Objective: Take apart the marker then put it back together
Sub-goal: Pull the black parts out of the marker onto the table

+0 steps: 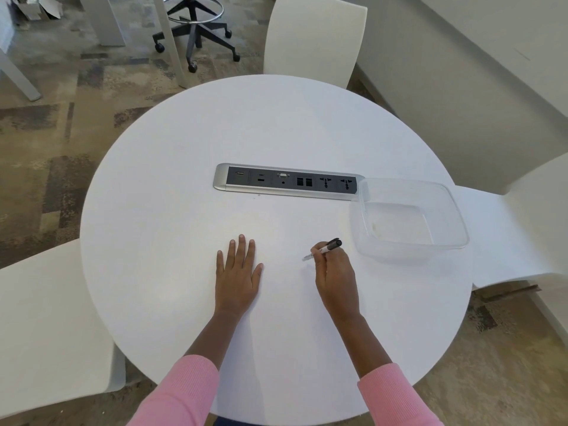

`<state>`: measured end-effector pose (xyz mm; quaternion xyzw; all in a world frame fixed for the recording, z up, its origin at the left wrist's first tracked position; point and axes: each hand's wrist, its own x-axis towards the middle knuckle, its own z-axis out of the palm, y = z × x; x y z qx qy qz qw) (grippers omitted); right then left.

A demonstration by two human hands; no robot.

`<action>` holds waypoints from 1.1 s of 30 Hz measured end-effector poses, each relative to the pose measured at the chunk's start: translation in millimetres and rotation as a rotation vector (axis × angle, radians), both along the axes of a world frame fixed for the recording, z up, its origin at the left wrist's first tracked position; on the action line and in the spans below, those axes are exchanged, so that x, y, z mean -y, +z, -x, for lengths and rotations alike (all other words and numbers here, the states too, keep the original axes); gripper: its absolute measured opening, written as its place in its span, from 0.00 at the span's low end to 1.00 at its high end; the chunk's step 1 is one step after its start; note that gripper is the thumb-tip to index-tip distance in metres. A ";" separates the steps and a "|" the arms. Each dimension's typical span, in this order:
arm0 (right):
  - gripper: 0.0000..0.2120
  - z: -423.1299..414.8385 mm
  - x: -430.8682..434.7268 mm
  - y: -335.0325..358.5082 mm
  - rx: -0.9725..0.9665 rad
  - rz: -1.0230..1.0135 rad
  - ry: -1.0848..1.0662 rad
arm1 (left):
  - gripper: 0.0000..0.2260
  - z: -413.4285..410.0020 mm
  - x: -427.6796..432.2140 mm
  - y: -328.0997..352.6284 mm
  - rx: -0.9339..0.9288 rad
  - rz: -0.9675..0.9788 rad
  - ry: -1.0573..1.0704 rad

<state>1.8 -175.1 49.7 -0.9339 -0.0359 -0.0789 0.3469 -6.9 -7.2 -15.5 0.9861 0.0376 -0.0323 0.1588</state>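
Observation:
A marker [325, 248] with a white barrel and a black cap lies slanted in my right hand [335, 276], cap end up and to the right, white end down to the left near the tabletop. My fingers are closed around its middle. My left hand [238, 272] lies flat on the white round table [172, 186], palm down, fingers apart, holding nothing, a hand's width to the left of the marker.
A clear plastic container [410, 216] stands just right of the marker. A silver and black socket strip [285, 181] is set into the table's middle. White chairs [313, 38] surround the table. A wheeled stool base [196, 29] stands on the carpet beyond.

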 end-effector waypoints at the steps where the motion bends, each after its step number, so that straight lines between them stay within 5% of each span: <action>1: 0.10 -1.5 0.1 -1.4 -0.039 0.010 0.010 | 0.24 0.1 -0.1 0.3 -0.006 -0.001 -0.001; 4: 0.11 -4.9 2.2 -6.9 -0.154 0.032 0.011 | 0.25 -0.4 0.6 0.1 -0.002 0.005 -0.006; 12: 0.12 -0.4 1.3 4.8 -0.012 -0.030 -0.049 | 0.25 -1.2 1.0 2.2 0.010 0.000 -0.019; 20: 0.11 -3.5 4.6 -6.8 -0.148 0.039 0.015 | 0.26 -0.9 0.6 4.1 -0.014 -0.005 -0.025; 33: 0.11 -14.3 7.1 29.6 -0.059 -0.206 -0.139 | 0.24 -0.8 1.3 8.0 0.004 -0.014 -0.027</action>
